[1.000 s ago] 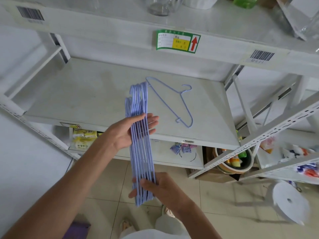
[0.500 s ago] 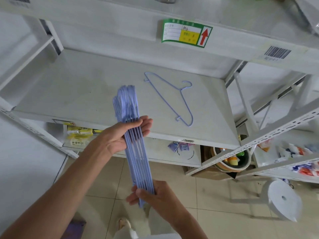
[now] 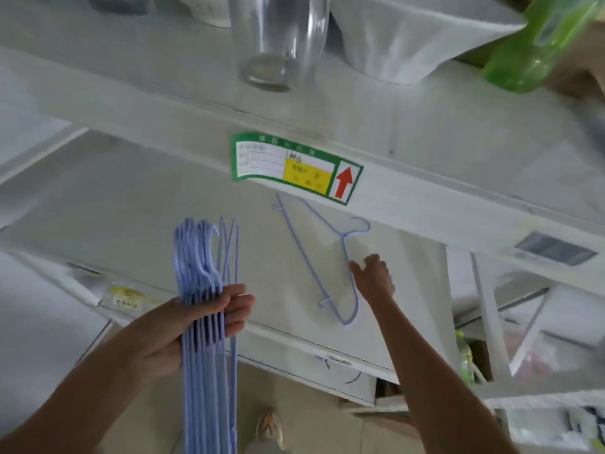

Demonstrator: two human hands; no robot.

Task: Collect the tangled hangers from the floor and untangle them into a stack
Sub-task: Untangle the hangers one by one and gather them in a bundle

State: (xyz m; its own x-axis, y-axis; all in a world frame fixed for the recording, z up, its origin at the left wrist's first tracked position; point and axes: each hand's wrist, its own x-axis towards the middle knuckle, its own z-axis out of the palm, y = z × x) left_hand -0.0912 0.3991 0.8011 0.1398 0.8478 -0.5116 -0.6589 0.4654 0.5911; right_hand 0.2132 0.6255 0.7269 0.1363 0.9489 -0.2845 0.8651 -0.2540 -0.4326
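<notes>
My left hand (image 3: 193,326) grips a bundle of several light blue wire hangers (image 3: 204,267), held upright with the hooks at the top. A single blue hanger (image 3: 311,257) lies flat on the white shelf (image 3: 137,204). My right hand (image 3: 373,276) reaches over that shelf, fingers apart, at the right arm of the single hanger near its neck. It holds nothing; whether it touches the wire is unclear.
The upper shelf edge (image 3: 425,198) with a green label (image 3: 294,168) hangs just above the lying hanger. On top stand a clear glass (image 3: 278,40), a white bowl (image 3: 409,37) and a green bottle (image 3: 537,47). Angled white brackets (image 3: 491,309) stand at right.
My right hand has let go of the bundle's lower end and moved up and right to the single hanger on the shelf. The bundle now stays in my left hand alone.
</notes>
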